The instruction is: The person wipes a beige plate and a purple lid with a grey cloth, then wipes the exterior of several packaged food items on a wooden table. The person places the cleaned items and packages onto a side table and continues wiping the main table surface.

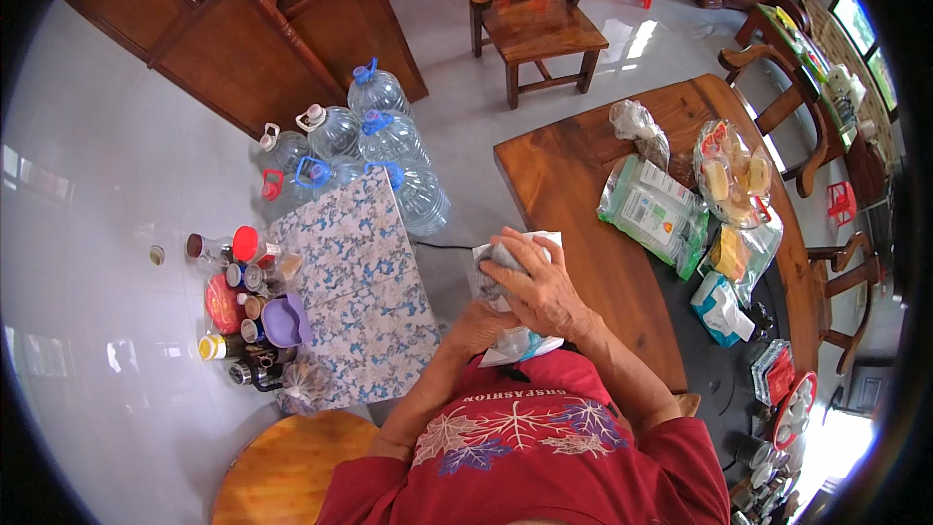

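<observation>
In front of my red shirt, both hands meet over a white plastic packet [523,348] with printed patches. My right hand [542,282] lies on top, its fingers curled over a grey, soft-looking wad [502,258] at the packet's upper part. What the wad is cannot be made out. Lower and to the left, my left hand [478,327] is closed around the packet's side, its fingertips largely hidden beneath it.
To the left stands a floral-topped table [360,321] with several jars and a purple container [285,321]. Large clear water bottles [413,196] crowd its far end. On the right, a wooden table [583,214] bears food bags [653,214] and a tissue pack [721,309]. A round wooden stool [292,472] sits at lower left.
</observation>
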`<state>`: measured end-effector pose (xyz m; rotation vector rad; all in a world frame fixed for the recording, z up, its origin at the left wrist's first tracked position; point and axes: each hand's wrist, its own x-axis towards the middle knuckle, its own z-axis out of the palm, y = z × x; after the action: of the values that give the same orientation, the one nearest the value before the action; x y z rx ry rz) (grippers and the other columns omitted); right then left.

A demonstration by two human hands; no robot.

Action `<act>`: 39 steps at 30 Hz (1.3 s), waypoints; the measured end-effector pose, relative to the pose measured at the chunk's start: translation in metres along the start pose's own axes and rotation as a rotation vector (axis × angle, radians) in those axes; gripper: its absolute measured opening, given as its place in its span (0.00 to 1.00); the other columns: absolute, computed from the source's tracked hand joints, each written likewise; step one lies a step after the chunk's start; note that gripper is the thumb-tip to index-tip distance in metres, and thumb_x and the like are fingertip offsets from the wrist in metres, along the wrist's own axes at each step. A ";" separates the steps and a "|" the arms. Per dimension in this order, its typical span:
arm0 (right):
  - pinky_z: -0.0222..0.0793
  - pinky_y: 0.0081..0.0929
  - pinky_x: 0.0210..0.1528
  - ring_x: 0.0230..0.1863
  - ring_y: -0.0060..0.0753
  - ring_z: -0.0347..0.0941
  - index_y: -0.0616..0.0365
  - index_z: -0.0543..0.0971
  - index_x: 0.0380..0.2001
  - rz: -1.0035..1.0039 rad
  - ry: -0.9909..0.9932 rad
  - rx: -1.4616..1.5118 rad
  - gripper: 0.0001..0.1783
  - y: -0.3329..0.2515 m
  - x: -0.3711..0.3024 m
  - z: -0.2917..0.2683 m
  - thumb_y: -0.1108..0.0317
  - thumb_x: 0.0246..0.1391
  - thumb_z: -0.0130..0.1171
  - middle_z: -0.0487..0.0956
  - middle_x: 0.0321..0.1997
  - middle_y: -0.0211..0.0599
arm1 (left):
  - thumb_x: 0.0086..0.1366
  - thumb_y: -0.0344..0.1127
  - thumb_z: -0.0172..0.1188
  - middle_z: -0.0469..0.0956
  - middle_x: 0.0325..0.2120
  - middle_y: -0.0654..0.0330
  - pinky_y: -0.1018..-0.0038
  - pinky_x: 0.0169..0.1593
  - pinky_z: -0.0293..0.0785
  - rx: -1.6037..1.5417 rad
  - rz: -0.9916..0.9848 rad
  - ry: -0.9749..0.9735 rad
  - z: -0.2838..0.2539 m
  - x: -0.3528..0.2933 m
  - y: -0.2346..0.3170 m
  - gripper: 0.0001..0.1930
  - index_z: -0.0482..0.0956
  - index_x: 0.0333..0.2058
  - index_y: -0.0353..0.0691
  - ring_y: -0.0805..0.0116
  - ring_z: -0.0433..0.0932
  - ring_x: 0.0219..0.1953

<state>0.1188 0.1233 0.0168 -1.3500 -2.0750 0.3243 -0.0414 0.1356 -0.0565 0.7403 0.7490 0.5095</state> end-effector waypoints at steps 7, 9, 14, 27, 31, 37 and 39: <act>0.60 0.44 0.55 0.53 0.53 0.68 0.53 0.74 0.53 0.322 -0.169 0.120 0.27 0.044 0.012 -0.011 0.71 0.45 0.57 0.72 0.51 0.49 | 0.51 0.22 0.68 0.74 0.45 0.63 0.74 0.49 0.73 0.054 0.042 -0.073 0.017 0.001 0.006 0.30 0.68 0.54 0.39 0.72 0.74 0.46; 0.66 0.43 0.52 0.49 0.57 0.71 0.51 0.74 0.53 0.443 -0.274 0.227 0.27 0.054 0.016 -0.013 0.71 0.46 0.55 0.72 0.49 0.52 | 0.50 0.22 0.67 0.74 0.46 0.63 0.72 0.50 0.73 0.057 0.000 -0.098 0.010 0.002 0.000 0.31 0.67 0.55 0.39 0.72 0.74 0.46; 0.70 0.42 0.47 0.48 0.54 0.72 0.48 0.76 0.50 0.498 -0.290 -0.012 0.23 0.067 0.017 -0.035 0.73 0.47 0.55 0.72 0.45 0.50 | 0.51 0.24 0.68 0.74 0.47 0.61 0.71 0.50 0.72 0.090 -0.005 -0.091 0.008 0.003 -0.007 0.34 0.65 0.57 0.39 0.71 0.73 0.47; 0.71 0.42 0.44 0.47 0.48 0.69 0.45 0.78 0.45 0.337 -0.049 -0.317 0.23 0.060 0.018 -0.042 0.78 0.43 0.54 0.70 0.49 0.42 | 0.58 0.28 0.63 0.73 0.49 0.58 0.70 0.49 0.75 -0.051 0.030 -0.126 0.010 -0.003 -0.002 0.29 0.63 0.58 0.36 0.67 0.77 0.46; 0.68 0.42 0.48 0.48 0.51 0.66 0.51 0.77 0.48 0.276 0.199 -0.176 0.26 0.049 0.025 -0.031 0.79 0.41 0.56 0.70 0.49 0.46 | 0.70 0.37 0.49 0.69 0.55 0.55 0.64 0.56 0.71 -0.294 -0.020 0.039 0.015 0.005 0.007 0.24 0.57 0.62 0.39 0.60 0.72 0.54; 0.67 0.43 0.47 0.49 0.52 0.66 0.50 0.77 0.48 0.181 0.102 -0.031 0.25 0.020 0.019 0.018 0.78 0.42 0.55 0.70 0.50 0.46 | 0.72 0.59 0.32 0.68 0.55 0.58 0.64 0.58 0.68 -0.339 0.200 0.186 0.016 0.033 0.010 0.30 0.57 0.61 0.42 0.64 0.69 0.57; 0.64 0.40 0.40 0.47 0.47 0.66 0.48 0.78 0.46 0.087 0.187 -0.051 0.22 0.008 0.012 0.028 0.72 0.43 0.58 0.70 0.46 0.40 | 0.70 0.63 0.32 0.68 0.54 0.59 0.64 0.57 0.69 -0.410 0.224 0.249 -0.004 0.048 0.001 0.34 0.59 0.61 0.41 0.63 0.70 0.55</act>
<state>0.1040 0.1410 -0.0041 -1.4462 -1.8861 0.1756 -0.0139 0.1692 -0.0780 0.3810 0.7632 0.9395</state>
